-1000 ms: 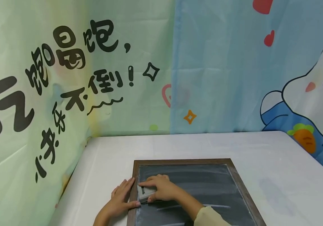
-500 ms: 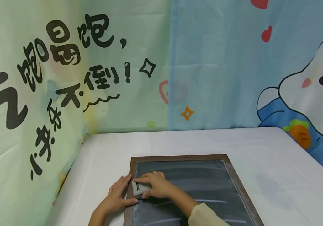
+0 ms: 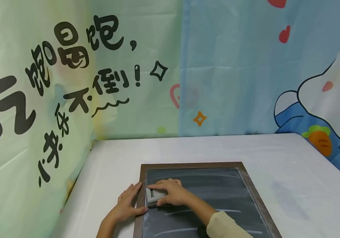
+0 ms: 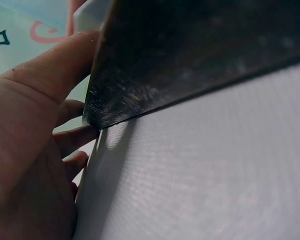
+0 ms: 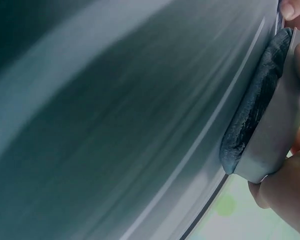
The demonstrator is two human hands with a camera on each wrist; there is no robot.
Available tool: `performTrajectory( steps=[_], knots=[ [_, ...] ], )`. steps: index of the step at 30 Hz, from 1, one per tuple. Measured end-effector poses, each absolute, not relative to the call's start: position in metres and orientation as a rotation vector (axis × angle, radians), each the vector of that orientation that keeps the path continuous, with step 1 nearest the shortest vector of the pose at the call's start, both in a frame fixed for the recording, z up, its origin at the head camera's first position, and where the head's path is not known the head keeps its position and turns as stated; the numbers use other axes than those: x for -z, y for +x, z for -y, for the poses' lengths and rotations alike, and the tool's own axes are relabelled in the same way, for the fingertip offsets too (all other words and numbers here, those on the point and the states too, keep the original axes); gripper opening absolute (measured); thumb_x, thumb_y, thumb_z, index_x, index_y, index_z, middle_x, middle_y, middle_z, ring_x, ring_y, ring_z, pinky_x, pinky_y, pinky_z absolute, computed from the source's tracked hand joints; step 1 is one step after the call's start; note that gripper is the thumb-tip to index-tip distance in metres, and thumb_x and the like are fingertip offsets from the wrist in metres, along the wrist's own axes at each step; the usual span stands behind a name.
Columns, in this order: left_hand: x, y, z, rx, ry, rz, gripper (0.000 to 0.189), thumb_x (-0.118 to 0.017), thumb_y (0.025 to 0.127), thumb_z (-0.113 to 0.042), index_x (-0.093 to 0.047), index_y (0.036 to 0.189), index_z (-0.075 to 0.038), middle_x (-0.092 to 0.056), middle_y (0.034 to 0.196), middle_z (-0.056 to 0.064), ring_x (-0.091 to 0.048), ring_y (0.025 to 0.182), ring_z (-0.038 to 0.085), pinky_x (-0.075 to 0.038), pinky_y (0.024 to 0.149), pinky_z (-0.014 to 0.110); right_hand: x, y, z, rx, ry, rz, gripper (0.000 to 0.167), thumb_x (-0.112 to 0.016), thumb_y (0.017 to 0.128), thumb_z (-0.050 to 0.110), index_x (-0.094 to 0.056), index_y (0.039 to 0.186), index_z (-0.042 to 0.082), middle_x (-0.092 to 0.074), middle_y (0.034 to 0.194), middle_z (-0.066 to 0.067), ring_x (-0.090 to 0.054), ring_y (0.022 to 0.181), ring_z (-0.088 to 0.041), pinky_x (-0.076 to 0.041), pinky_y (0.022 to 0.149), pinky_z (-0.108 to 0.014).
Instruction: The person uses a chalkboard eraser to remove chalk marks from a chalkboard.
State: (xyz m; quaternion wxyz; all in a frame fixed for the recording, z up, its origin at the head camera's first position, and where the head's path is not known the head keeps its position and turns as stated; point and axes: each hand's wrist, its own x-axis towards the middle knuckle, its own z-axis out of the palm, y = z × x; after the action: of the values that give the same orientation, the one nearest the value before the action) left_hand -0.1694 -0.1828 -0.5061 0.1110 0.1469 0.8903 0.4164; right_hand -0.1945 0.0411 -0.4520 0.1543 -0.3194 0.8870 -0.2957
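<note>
A blackboard [image 3: 211,186] with a brown wooden frame [image 3: 193,166] lies on the white table. My right hand [image 3: 171,192] grips a grey-backed chalkboard eraser [image 3: 153,199] near the board's left side. In the right wrist view, the eraser's dark felt pad [image 5: 255,107] faces the board, and fingers curl around its grey back. My left hand [image 3: 126,205] rests at the frame's left rail, fingers extended and thumb lying across the rail. In the left wrist view, the left thumb [image 4: 55,65] touches the board's edge.
Pale chalk streaks [image 3: 176,230] cross the lower board. White tabletop [image 3: 280,185] extends on both sides. A green printed cloth [image 3: 140,122] and a blue one [image 3: 232,99] hang behind and at the left.
The head view has shifted slightly. Over the last half second, the eraser in my right hand has moved a little right, away from the left rail. My left hand stays at the frame.
</note>
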Motion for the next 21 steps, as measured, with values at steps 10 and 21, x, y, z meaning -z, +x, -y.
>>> performTrajectory(
  steps=[10,21],
  knots=[
    [0.51,-0.171,0.182,-1.22,0.454,-2.613,0.091,-0.073,0.074,-0.036,-0.023,0.144,-0.008,-0.022,0.149,0.021,-0.01,0.139,0.04,-0.001,0.106,0.06,0.452,-0.196,-0.108,0.906,-0.829,-2.564,0.061,-0.068,0.079,0.03,-0.047,0.134,0.013,-0.051,0.13,-0.014,-0.047,0.111,-0.035,-0.026,0.088,-0.061],
    [0.509,-0.171,0.183,-1.226,0.448,-2.613,0.091,-0.073,0.074,-0.036,-0.023,0.145,-0.008,-0.022,0.149,0.022,-0.01,0.139,0.04,0.0,0.106,0.059,0.453,-0.19,-0.182,0.879,-0.794,-2.661,0.064,-0.064,0.08,0.041,-0.047,0.134,0.012,-0.05,0.13,-0.018,-0.043,0.116,-0.045,-0.027,0.085,-0.067]
  ],
)
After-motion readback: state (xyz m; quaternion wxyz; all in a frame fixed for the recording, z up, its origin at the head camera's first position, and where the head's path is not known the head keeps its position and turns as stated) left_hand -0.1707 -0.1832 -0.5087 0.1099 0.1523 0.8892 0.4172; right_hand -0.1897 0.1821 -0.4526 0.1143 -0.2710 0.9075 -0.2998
